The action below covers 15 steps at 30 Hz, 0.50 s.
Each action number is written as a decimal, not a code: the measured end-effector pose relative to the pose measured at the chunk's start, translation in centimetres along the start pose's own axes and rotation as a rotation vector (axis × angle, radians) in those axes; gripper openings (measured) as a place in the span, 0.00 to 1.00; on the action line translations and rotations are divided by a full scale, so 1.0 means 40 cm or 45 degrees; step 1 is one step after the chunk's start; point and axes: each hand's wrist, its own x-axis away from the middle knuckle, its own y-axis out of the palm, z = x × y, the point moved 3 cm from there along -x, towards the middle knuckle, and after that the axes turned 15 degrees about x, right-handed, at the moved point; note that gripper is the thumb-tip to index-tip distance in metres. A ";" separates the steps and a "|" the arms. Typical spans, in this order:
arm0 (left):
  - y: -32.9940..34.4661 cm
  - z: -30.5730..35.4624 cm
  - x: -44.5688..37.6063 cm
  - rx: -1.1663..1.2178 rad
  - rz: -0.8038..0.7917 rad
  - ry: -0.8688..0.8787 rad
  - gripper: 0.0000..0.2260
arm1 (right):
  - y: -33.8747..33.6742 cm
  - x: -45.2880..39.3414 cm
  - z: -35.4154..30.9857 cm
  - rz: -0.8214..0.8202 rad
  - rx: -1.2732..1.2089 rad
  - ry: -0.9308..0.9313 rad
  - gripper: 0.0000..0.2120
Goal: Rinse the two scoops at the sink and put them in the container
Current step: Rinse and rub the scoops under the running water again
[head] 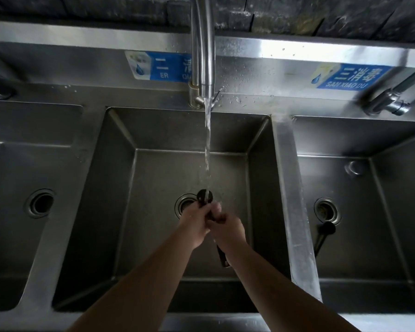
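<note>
middle basin [168, 130]: scoop [204, 195] under tap [203, 56] stream, above drain; left hand [197, 224] and right hand [228, 230] pressed together, both gripping its handle. second scoop [322, 237] in basin right of it, beside that drain.

Both bare forearms stretched forward, left hand [197, 220] and right hand [228, 227] pressed together, fingers curled.

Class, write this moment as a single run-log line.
step: rinsing first scoop | tap: running | left hand and right hand: gripping scoop | second scoop: lying in right basin | container: not seen
</note>
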 end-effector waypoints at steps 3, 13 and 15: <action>-0.007 -0.004 0.016 -0.007 0.070 -0.019 0.06 | -0.020 -0.009 -0.028 0.024 -0.011 -0.075 0.07; 0.075 0.163 0.021 -0.055 0.111 0.183 0.09 | -0.087 -0.055 -0.183 -0.029 -0.181 -0.249 0.09; 0.098 0.202 0.026 -0.042 0.080 0.259 0.09 | -0.106 -0.057 -0.215 -0.073 -0.237 -0.308 0.14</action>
